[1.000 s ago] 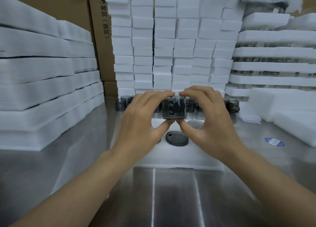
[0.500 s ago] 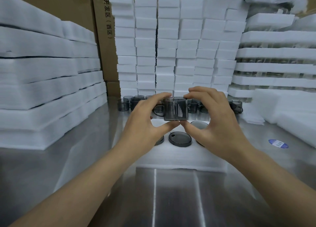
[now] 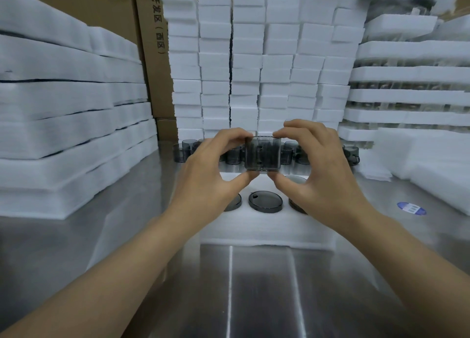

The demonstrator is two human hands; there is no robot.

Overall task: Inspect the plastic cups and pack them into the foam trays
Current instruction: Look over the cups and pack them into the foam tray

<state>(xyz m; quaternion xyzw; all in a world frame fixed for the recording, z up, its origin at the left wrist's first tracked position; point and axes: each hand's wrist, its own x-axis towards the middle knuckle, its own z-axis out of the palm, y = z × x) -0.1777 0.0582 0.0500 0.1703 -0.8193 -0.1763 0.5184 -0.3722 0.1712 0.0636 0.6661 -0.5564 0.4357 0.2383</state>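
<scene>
Two hands held one smoky, see-through plastic cup point(image 3: 263, 154) up in front of me, above the far half of the foam tray point(image 3: 267, 229). My left hand point(image 3: 208, 175) pinched it with a fingertip on the top rim and the thumb under the base, and my right hand point(image 3: 323, 175) gripped the other side the same way. It was a short, straight-walled cylinder, glossy, with dark round spots showing through its wall.

Below it the tray was a soft, white, fibrous slab lying flat on the brushed steel table point(image 3: 254, 287). A round, dark seated cup point(image 3: 265, 201) sat sunk in a pocket, between two others partly hidden by my hands. More grey cups point(image 3: 184, 150) stood in a loose row on the steel behind the tray.

Beyond them rose columns of small white foam blocks point(image 3: 246, 58). Thick foam sheets point(image 3: 63, 108) were piled at my left beside a brown cardboard box point(image 3: 150, 58), with layered trays point(image 3: 407, 96) at my right. An oval blue sticker point(image 3: 411, 208) lay on the table nearby.
</scene>
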